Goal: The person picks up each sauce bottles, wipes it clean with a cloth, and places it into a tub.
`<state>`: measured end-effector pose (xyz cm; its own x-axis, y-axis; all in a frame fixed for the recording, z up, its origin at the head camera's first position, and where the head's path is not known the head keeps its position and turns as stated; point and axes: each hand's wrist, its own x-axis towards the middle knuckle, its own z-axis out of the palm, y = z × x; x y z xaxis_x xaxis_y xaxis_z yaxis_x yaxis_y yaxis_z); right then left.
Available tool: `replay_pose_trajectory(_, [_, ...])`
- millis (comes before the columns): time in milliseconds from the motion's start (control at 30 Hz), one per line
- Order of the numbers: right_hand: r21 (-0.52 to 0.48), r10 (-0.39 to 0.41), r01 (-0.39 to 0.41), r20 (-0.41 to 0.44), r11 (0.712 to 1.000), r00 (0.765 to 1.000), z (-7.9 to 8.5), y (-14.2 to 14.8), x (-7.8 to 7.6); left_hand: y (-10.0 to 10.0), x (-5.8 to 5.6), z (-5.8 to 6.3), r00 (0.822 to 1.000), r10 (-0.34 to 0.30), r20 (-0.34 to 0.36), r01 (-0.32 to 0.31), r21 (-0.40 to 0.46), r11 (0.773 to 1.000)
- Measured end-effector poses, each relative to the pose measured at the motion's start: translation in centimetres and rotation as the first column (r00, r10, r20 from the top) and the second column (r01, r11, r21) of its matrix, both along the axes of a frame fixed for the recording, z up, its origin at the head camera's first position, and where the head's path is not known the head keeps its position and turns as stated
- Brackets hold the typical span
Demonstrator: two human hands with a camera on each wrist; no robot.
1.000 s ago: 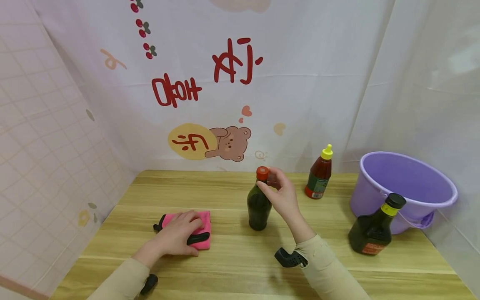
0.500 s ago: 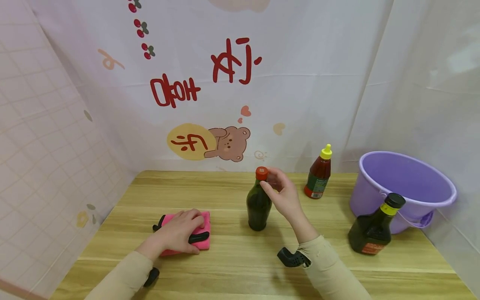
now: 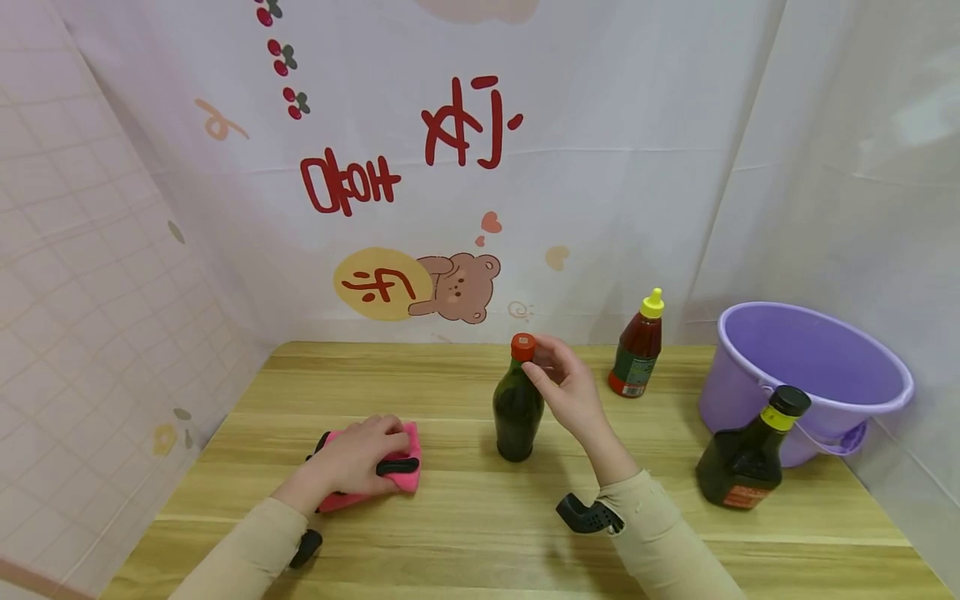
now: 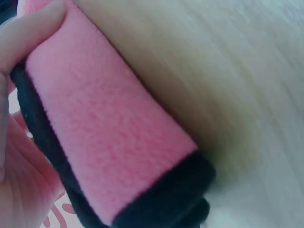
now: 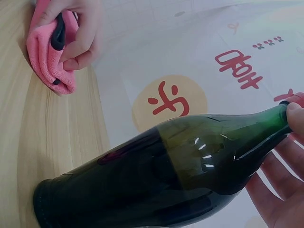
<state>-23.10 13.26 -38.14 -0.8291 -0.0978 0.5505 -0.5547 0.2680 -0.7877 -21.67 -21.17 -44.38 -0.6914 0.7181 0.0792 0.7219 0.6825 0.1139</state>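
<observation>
My left hand (image 3: 365, 454) grips a folded pink cloth (image 3: 407, 479) with black trim, at the left of the table. Close up in the left wrist view, the thumb presses on the cloth's fuzzy pink face (image 4: 102, 109). A dark green glass bottle (image 3: 517, 412) with a red cap (image 3: 523, 346) stands upright near the table's middle. Around its neck, just below the cap, are the thumb and fingers of my right hand (image 3: 572, 396). The right wrist view shows the bottle (image 5: 156, 175) partly filled with dark liquid, and the left hand (image 5: 85, 35) holding the cloth (image 5: 45, 61).
Behind and right of the green bottle stands a red sauce bottle (image 3: 637, 346) with a yellow tip. Farther right, a dark bottle (image 3: 742, 462) with a black cap is in front of a purple bucket (image 3: 720, 367). A printed white curtain (image 3: 600, 125) hangs behind the wooden table (image 3: 480, 533).
My left fingers have curled in around the cloth, which is now bunched and slightly raised at its right side. The right hand and the green bottle stay nearly still.
</observation>
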Motion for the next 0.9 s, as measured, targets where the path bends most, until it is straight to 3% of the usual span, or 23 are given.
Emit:
replay_pose_trajectory(267, [-0.011, 0.018, -0.017, 0.017, 1.000, 1.000, -0.04, 0.09, 0.04, -0.21, 0.23, 0.34, 0.998, -0.042, -0.044, 0.043, 0.039, 0.998])
replay_pose_trajectory(533, [-0.017, 0.017, -0.017, 0.020, 1.000, 1.000, -0.12, -0.02, 0.02, -0.28, 0.36, 0.37, 0.998, -0.040, -0.051, 0.044, 0.094, 0.995])
replay_pose_trajectory(900, [-0.016, 0.016, -0.016, 0.000, 1.000, 1.000, -0.10, -0.08, 0.03, 0.16, 0.60, 0.74, 0.980, 0.014, -0.197, 0.018, 0.160, 0.987])
